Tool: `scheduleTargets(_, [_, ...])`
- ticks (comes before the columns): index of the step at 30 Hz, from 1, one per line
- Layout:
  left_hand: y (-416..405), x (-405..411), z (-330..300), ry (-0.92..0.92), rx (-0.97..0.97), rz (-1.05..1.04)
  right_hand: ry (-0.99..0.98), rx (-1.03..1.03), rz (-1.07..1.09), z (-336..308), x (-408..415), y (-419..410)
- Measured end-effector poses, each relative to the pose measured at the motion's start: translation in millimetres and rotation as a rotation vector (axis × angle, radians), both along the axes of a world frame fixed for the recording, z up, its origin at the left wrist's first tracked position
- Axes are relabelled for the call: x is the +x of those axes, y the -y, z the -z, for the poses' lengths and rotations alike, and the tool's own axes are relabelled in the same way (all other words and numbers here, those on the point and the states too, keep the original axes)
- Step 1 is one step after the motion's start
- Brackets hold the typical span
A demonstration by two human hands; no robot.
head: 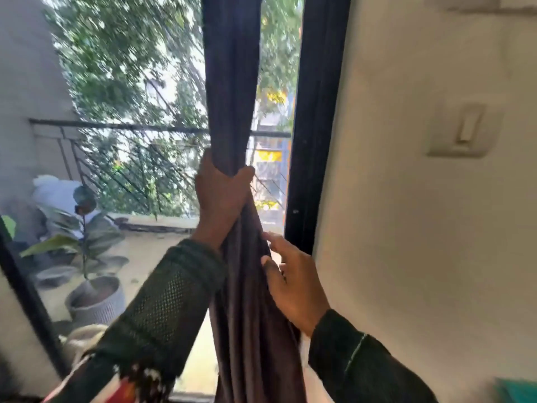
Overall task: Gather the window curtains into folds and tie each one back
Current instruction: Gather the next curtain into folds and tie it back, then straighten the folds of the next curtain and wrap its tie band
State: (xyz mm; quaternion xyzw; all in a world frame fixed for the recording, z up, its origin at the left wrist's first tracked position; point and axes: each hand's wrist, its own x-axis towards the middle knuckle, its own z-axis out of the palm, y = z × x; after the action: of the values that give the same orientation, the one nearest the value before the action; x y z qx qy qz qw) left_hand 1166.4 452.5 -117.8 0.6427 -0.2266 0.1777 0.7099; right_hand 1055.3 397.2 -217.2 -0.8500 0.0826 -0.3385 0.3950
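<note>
A dark purple-grey curtain [231, 82] hangs in front of the window, bunched into a narrow column of folds. My left hand [222, 196] grips the gathered curtain at mid height, fingers wrapped around it. Below that grip the cloth spreads wider and falls out of view. My right hand [290, 280] lies against the curtain's right edge lower down, fingers spread and fairly straight, touching the folds. No tie-back shows.
The black window frame [316, 117] stands right beside the curtain, with a cream wall and a light switch [465, 129] further right. Outside the glass are a balcony railing [116, 129], trees and a potted plant [96, 298]. A pale rope coil [81, 338] lies at lower left.
</note>
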Motion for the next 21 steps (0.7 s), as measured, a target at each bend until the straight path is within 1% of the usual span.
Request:
scheduleTargets(2, [-4.6,-2.9,8.5,0.066,0.030,-0.067,-0.059,-0.004,0.048,3.0,-18.7,4.2])
scheduleTargets(3, [-7.5,-4.0,18.0,0.128,0.075,-0.112,-0.077,-0.013,0.076,2.1,-28.7,7.1])
scheduleTargets(6, [-12.0,-20.5,53.9,0.347,0.291,-0.280,-0.085,-0.037,0.120,-4.4,-62.0,19.9])
scheduleTargets(8, [-9.3,-47.7,72.7,0.479,0.399,-0.389,-0.072,-0.039,0.132,-9.8,-87.6,31.7])
scheduleTargets(10, [3.2,-84.2,78.0,0.625,0.459,-0.386,-0.075,-0.042,0.145,-15.0,-117.0,45.0])
scheduleTargets(12, [23.2,-121.7,72.9,0.701,0.528,-0.238,-0.064,-0.036,0.157,-18.7,-149.6,59.0])
scheduleTargets(14, [47.2,-166.8,64.1,0.720,0.602,0.005,-0.071,-0.032,0.180,-20.4,-190.7,76.1])
scheduleTargets(16, [71.4,-209.4,58.4,0.739,0.637,0.236,-0.086,-0.072,0.217,-24.6,-232.4,93.3])
scheduleTargets(18, [102.7,-258.1,53.6,0.799,0.667,0.377,-0.082,-0.120,0.280,-30.3,-282.3,115.0])
scheduleTargets(21, [145.2,-331.0,42.4,0.816,0.617,0.523,-0.043,-0.153,0.395,-37.3,-358.2,147.3])
